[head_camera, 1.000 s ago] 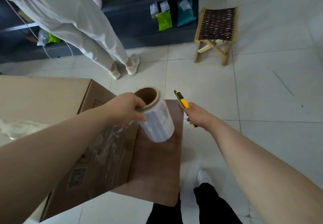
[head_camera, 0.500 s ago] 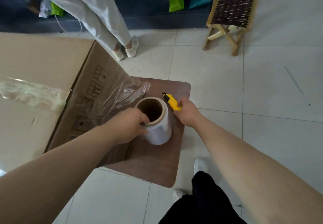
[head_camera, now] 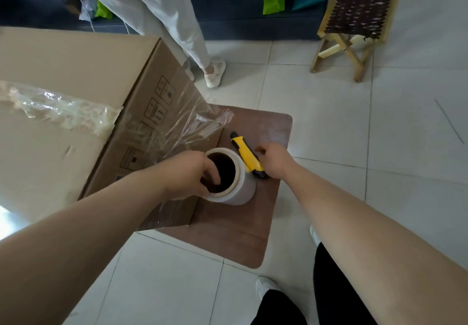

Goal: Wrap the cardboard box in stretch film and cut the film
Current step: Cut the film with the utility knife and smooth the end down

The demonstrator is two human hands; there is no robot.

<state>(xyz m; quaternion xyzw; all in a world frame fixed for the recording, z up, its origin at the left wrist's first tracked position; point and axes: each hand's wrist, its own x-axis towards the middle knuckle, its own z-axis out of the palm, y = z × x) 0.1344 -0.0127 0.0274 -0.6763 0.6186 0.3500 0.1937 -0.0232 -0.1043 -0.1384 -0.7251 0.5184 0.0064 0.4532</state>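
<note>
A large cardboard box (head_camera: 76,71) fills the left, with crumpled stretch film (head_camera: 58,109) across its top and a clear sheet down its right side. The film roll (head_camera: 240,187) stands upright on a brown board (head_camera: 240,233) at the box's corner. My left hand (head_camera: 187,175) grips the roll's rim, fingers hooked into the cardboard core. My right hand (head_camera: 274,161) holds a yellow utility knife (head_camera: 244,152) by its near end, low over the board and right beside the roll.
Another person in light trousers (head_camera: 162,15) stands just behind the box. A small wooden stool (head_camera: 354,20) sits at the back right, in front of dark shelves (head_camera: 240,15) with bags. My own legs and shoe (head_camera: 266,286) are below the board on the tiled floor.
My left hand brought the roll down from mid-air and stood it on the board. My right hand lowered the knife beside the roll. The view tilted down.
</note>
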